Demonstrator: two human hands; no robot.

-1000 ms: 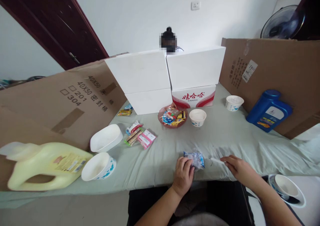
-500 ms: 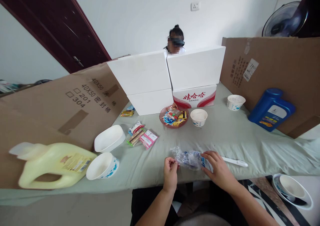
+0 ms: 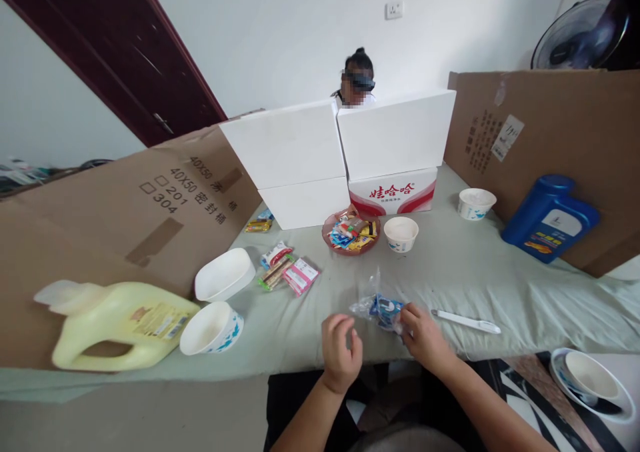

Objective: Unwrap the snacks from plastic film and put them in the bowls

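My right hand (image 3: 423, 335) grips a clear plastic snack bag with blue print (image 3: 381, 306) near the table's front edge, its open top sticking up. My left hand (image 3: 341, 349) hovers just left of the bag with fingers curled and nothing in them. A white pen-like stick (image 3: 466, 321) lies on the grey-green cloth (image 3: 450, 272) to the right of my right hand.
A yellow jug (image 3: 117, 322), two white bowls (image 3: 211, 327) (image 3: 225, 274) and snack packets (image 3: 290, 272) lie at left. A red dish of snacks (image 3: 352, 232), small bowls (image 3: 401, 233) (image 3: 477, 203), white boxes (image 3: 340, 152), a blue jug (image 3: 549, 217) and cardboard walls stand behind. A person sits beyond the boxes.
My right hand left the white stick and took hold of the bag. My left hand let go of the bag and drew back. The bag now stands more upright.
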